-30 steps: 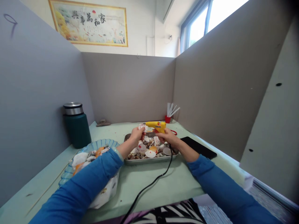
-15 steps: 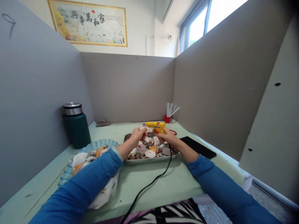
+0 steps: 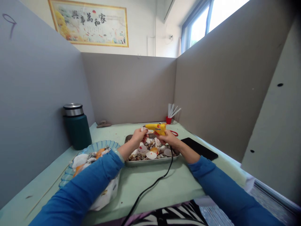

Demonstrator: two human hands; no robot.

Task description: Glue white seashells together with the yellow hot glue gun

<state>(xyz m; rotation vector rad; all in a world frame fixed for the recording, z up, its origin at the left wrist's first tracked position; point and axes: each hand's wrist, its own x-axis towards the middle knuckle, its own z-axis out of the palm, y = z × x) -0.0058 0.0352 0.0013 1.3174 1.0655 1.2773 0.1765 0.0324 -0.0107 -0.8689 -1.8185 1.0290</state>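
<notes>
Just above the metal tray (image 3: pixel 150 162) of shells, the right hand (image 3: pixel 168 137) is clamped around a yellow glue gun (image 3: pixel 155 127) whose nozzle points at a small shell (image 3: pixel 144 129) pinched in the left hand (image 3: pixel 138 135).

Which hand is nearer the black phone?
Right. The right hand, gripping the glue gun, is just beside the phone; the left hand, holding a shell, is farther away.

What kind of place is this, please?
Probably a partitioned craft desk indoors: grey divider panels enclose the table, the right hand holds a yellow glue gun over a tray of shells.
</notes>
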